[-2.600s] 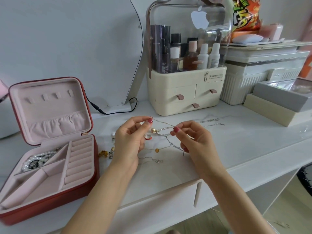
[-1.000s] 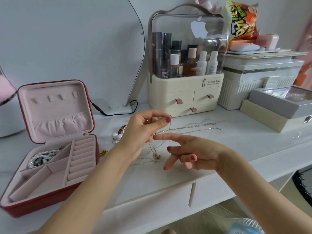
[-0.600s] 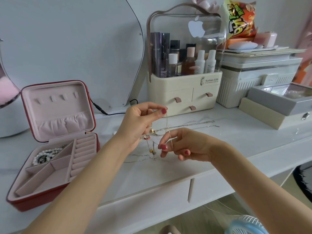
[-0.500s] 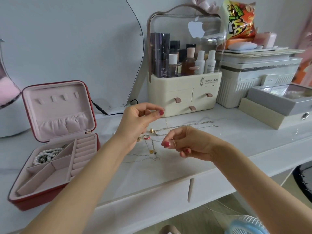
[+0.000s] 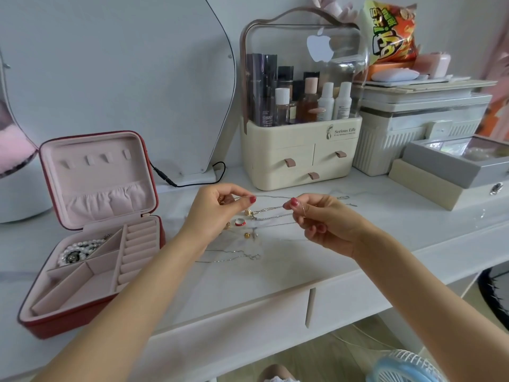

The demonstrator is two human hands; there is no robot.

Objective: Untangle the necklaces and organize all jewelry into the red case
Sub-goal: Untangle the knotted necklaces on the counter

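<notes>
The red case (image 5: 68, 323) lies open at the left with a pink lining; a pearl necklace (image 5: 78, 250) fills its back left compartment. My left hand (image 5: 214, 213) and my right hand (image 5: 322, 219) each pinch one end of a thin silver chain (image 5: 271, 197), stretched between them just above the white desk. Below it lie tangled silver chains (image 5: 268, 213), a red ring (image 5: 240, 222), small gold pieces (image 5: 249, 212) and another thin chain (image 5: 231, 257).
A cream cosmetics organiser (image 5: 300, 150) with bottles stands behind the hands. A mirror (image 5: 115, 78) with a black cable (image 5: 192, 180) is at the back left. White and grey boxes (image 5: 451, 166) are stacked at the right. A blue fan (image 5: 405, 368) sits below the desk edge.
My hands have moved apart, and the thin chain is now pulled straight between them. My right hand went from a loose pinch near the pile to a raised pinch on the chain's end.
</notes>
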